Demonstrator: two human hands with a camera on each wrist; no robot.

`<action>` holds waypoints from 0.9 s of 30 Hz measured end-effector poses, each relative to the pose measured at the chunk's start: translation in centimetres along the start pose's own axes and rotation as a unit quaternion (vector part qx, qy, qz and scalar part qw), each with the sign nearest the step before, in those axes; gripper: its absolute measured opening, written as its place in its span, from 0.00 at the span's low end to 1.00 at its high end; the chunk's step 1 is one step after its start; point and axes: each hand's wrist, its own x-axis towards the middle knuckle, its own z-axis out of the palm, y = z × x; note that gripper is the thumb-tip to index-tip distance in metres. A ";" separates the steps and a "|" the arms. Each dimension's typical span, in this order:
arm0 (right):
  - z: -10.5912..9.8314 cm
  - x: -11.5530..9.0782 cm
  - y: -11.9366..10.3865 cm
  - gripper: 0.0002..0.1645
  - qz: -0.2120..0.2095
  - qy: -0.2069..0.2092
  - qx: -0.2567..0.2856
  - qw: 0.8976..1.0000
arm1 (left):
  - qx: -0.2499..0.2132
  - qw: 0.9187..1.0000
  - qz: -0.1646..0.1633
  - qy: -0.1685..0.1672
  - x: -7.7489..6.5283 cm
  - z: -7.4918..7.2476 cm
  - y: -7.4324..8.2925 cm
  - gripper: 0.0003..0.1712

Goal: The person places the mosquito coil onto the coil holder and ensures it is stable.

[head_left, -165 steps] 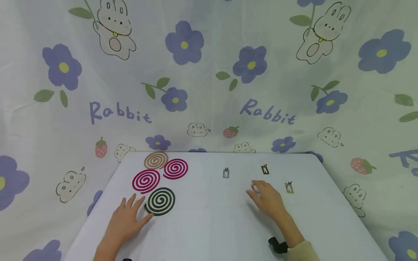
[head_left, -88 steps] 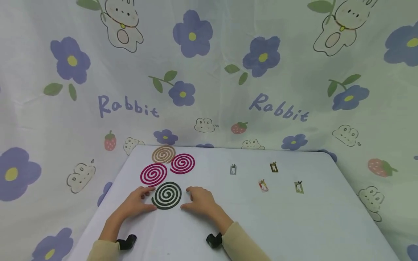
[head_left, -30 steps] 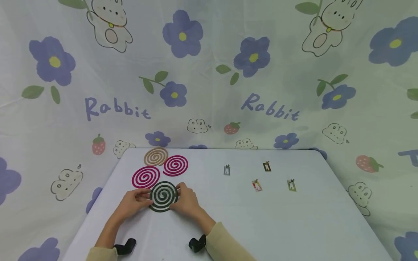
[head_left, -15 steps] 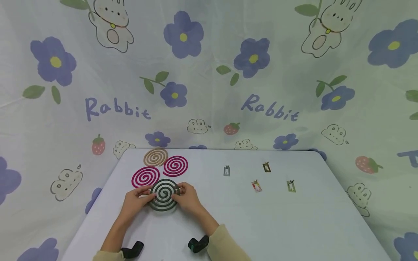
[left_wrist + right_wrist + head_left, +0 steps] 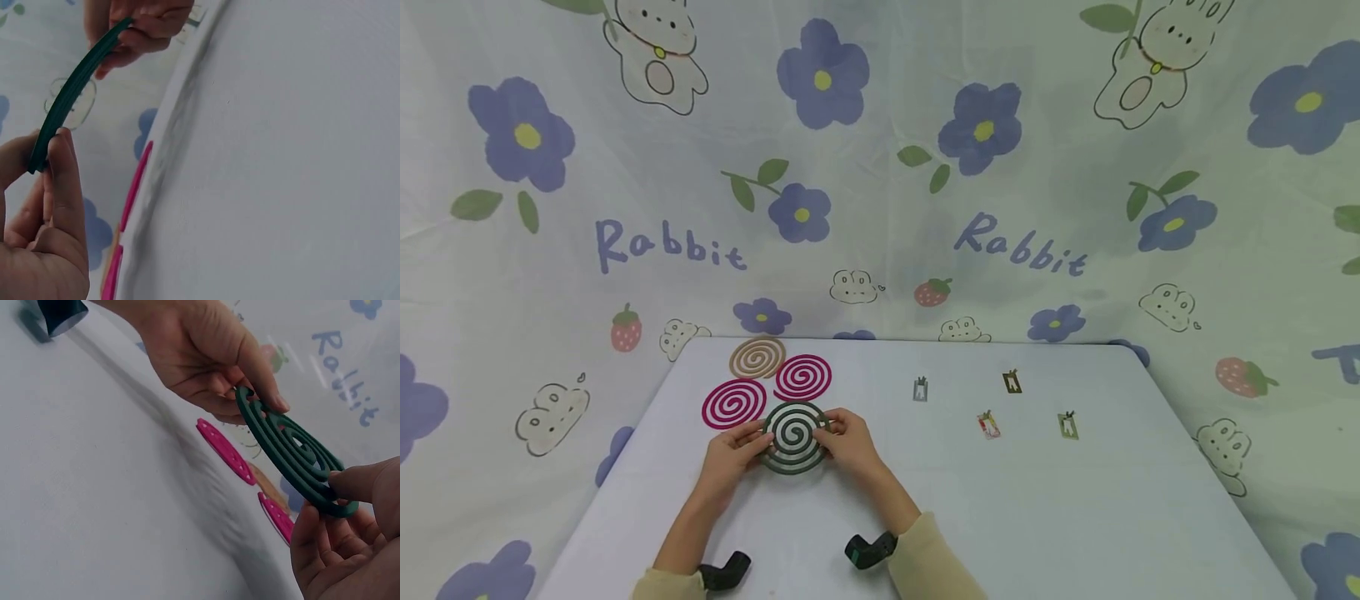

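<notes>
A dark green mosquito coil (image 5: pixel 795 432) is raised off the white table between both hands. My left hand (image 5: pixel 724 463) pinches its left rim between thumb and fingers. Opposite, the right hand (image 5: pixel 852 444) pinches the right rim. In the right wrist view the coil (image 5: pixel 275 449) tilts, and its rings look intact. Seen nearly edge-on in the left wrist view, the coil (image 5: pixel 72 87) shows a slight bow. Two pink coils (image 5: pixel 733 403) and a tan coil (image 5: pixel 757 357) lie flat just behind the hands.
Several small flat metal stands with cut-outs lie to the right: a silver one (image 5: pixel 921 389), a brown one (image 5: pixel 1012 382), a red-and-white one (image 5: pixel 988 425) and a pale gold one (image 5: pixel 1068 426). A printed curtain (image 5: pixel 880 183) hangs behind the white table (image 5: pixel 1037 517).
The right hand has left the small stands and joined the left at the green coil. Both hands have taken hold of it, lifted it and shifted it slightly right.
</notes>
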 end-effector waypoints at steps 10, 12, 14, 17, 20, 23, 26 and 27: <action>-2.2 0.5 -0.1 0.12 0.014 0.032 -0.001 0.999 | 0.019 0.999 0.008 -0.026 1.5 2.8 0.0 0.27; -2.6 0.6 0.0 0.12 0.012 0.043 -0.001 0.999 | 0.015 1.000 0.009 -0.023 1.8 3.4 0.0 0.28; -3.0 0.6 0.0 0.12 0.009 0.054 -0.002 0.999 | 0.008 1.000 0.010 -0.025 2.1 3.9 0.1 0.28; -3.4 0.6 0.1 0.13 0.011 0.063 0.005 0.998 | -0.012 1.000 0.004 -0.019 2.4 4.6 0.0 0.26; -3.7 0.4 0.4 0.15 0.015 0.063 0.009 0.998 | -0.033 0.999 -0.008 -0.015 2.4 5.3 -0.2 0.24; -4.0 0.1 0.6 0.18 0.015 0.059 0.019 0.998 | -0.048 0.999 -0.018 -0.014 2.4 6.0 -0.6 0.23; -4.5 -0.2 0.6 0.19 0.019 0.050 0.041 0.998 | -0.057 0.998 -0.018 -0.021 2.5 6.6 -0.8 0.24; -4.7 -0.3 0.6 0.19 0.019 0.047 0.046 0.998 | -0.060 0.998 -0.017 -0.024 2.5 6.8 -0.9 0.24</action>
